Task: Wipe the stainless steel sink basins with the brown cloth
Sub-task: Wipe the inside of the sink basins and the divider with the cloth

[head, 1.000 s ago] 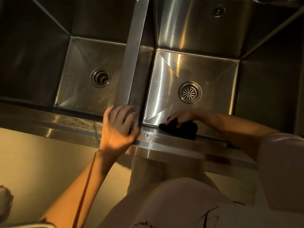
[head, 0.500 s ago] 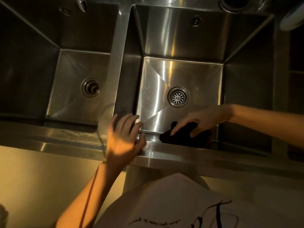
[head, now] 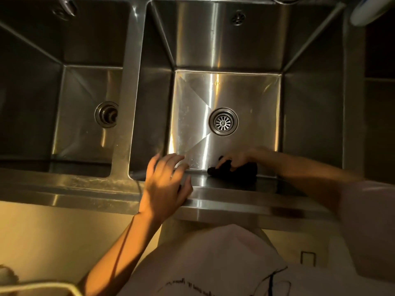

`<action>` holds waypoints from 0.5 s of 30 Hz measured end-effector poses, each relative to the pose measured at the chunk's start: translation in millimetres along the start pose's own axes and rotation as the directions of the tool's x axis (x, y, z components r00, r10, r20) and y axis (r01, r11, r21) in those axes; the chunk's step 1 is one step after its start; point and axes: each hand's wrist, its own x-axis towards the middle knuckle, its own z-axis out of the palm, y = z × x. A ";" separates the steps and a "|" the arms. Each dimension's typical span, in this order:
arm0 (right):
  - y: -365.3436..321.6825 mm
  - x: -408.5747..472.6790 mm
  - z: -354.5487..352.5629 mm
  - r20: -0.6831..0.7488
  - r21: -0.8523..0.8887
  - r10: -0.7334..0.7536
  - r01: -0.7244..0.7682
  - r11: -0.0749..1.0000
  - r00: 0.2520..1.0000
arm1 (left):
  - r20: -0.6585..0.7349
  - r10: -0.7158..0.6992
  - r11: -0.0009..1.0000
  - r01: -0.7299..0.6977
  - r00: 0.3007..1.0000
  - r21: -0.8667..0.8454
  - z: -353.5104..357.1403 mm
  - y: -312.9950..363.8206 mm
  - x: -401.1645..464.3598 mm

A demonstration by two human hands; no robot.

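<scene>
Two stainless steel basins lie below me, side by side. The right basin [head: 192, 116] has a round strainer drain [head: 223, 121]. The left basin [head: 81, 99] has a plugged drain [head: 106, 114]. The brown cloth [head: 237, 173], dark and bunched, lies against the right basin's near wall at the floor. My right hand [head: 237, 159] grips the cloth, fingers curled over its top. My left hand [head: 165, 184] rests on the sink's front rim [head: 85, 189], fingers spread over the right basin's near left corner.
A steel divider [head: 130, 82] separates the basins. An overflow hole [head: 239, 17] sits in the right basin's back wall. A faucet tip [head: 68, 5] shows at top left, and a white round object [head: 367, 13] at top right. My light shirt [head: 213, 263] fills the bottom.
The view has shifted right and closer to the right basin. My right hand and the cloth stay low along the near wall, slid slightly. My left hand remains on the front rim.
</scene>
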 end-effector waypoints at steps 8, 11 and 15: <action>-8.1 -18.4 -6.6 0.044 -0.009 -0.068 0.069 0.998 0.997 | 0.017 -0.036 0.999 0.036 0.999 -0.021 -0.3 0.9 -0.2; -21.7 -55.2 -11.9 0.028 0.005 -0.186 0.186 0.983 0.982 | 0.014 -0.041 0.999 0.041 0.999 -0.022 -0.3 0.7 -1.4; -42.3 -111.9 -16.3 -0.019 -0.001 -0.342 0.342 0.940 0.940 | 0.038 -0.051 0.999 0.052 0.998 -0.016 -0.1 0.6 -1.2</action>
